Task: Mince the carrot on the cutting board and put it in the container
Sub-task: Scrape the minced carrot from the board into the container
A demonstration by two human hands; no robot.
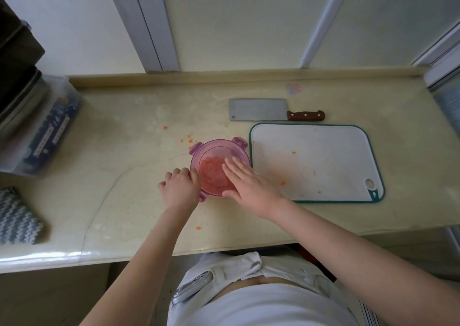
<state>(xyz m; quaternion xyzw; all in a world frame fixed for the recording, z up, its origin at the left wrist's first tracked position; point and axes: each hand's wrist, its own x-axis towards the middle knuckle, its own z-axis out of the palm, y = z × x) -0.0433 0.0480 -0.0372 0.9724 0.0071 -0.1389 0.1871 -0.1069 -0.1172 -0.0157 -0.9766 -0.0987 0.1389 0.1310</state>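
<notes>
A round container with a translucent purple clip lid (216, 151) stands on the counter, left of the cutting board (323, 158). Minced carrot (211, 171) shows through the lid. My right hand (249, 183) lies flat on the lid, fingers spread. My left hand (180, 186) grips the container's left side, fingers curled at a lid clip. The white, green-edged cutting board carries only a few orange bits. A cleaver (258, 109) with a brown handle lies flat behind the board.
Loose carrot bits (189, 139) dot the counter behind and left of the container, and one (198, 228) lies near the front edge. A clear storage box (42, 129) stands at the left, a knitted cloth (17, 218) at the front left. A wall runs behind.
</notes>
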